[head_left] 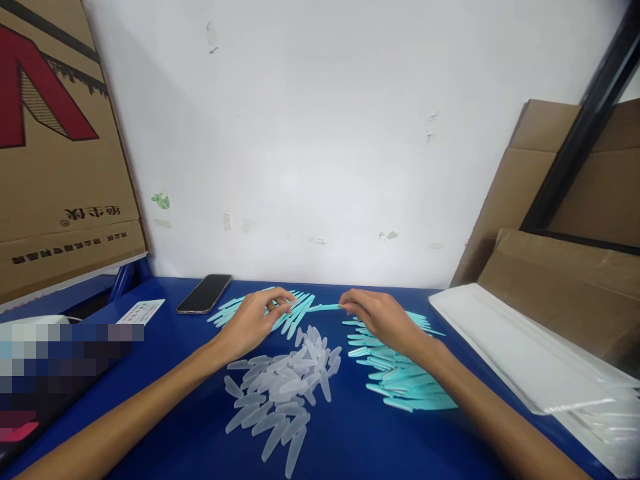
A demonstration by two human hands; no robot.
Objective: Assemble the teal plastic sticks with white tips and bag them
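My right hand (375,312) pinches one end of a slim turquoise stick shaped like an eyebrow razor (324,307), held nearly level and pointing left. The fingers of my left hand (263,312) are closed at the tips on a small pale piece that looks like a translucent cap (294,303), partly hidden. Under and beside this hand lies a pile of turquoise razors (295,323). A larger pile of turquoise razors (400,373) lies beneath my right hand and forearm. Between my arms is a loose heap of frosted translucent caps (285,383).
A phone (205,294) and a printed card (143,311) lie on the blue table (350,440) at the left. White plastic sleeves (520,353) and folded cardboard (560,287) are at the right. A large carton (65,173) stands left, before the white wall (320,133).
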